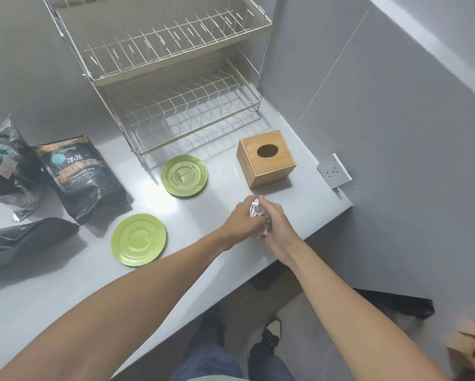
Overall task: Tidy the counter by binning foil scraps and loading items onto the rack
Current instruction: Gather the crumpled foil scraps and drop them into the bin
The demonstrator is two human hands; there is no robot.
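Bare forearms, no sleeves; blue jeans (pixel 203 364); black-and-white sneaker (pixel 270 332).

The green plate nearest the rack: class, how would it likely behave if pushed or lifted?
The green plate nearest the rack lies flat on the glossy counter, so a push would probably slide it, not tip it. Its low rim may make gripping awkward. It looks rigid, and may break if dropped.

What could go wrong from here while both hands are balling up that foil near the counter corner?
The foil is pressed between the left hand and right hand close to the counter edge, so loose bits may drop to the floor. No bin is in view. The nearer green plate lies beside the left forearm and could get swept.
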